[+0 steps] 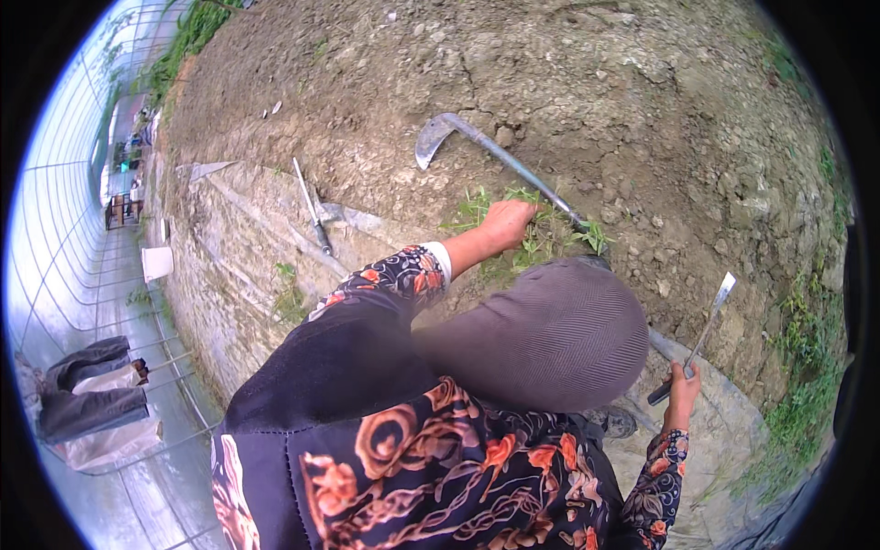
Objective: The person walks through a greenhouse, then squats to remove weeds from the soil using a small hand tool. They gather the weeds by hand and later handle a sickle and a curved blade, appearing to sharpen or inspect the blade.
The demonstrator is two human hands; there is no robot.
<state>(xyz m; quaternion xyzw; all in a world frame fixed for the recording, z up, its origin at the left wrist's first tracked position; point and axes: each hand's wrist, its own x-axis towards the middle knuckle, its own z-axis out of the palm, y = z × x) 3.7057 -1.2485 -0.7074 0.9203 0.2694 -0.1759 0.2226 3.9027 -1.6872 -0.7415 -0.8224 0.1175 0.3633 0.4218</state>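
Observation:
My left hand (509,223) is curled low among green weeds (474,210), with leaves poking out around the fist; its fingertips are hidden. Just beyond it a sickle (495,150) lies on the dry soil, its curved blade pointing left and the lower end of its shaft among the leaves. Off to the right, my right hand (682,395) grips a narrow metal hand tool (707,323) with a dark handle and a flat, chisel-like tip, held up over the ground. My bent knee (543,337) stands between the two hands.
A second slim tool with a dark handle (313,210) rests on plastic sheeting (240,206) at the left. Farther left are a white bucket (157,262), hanging clothes (96,399) and the greenhouse frame (55,227). Low green plants (804,399) grow along the right side.

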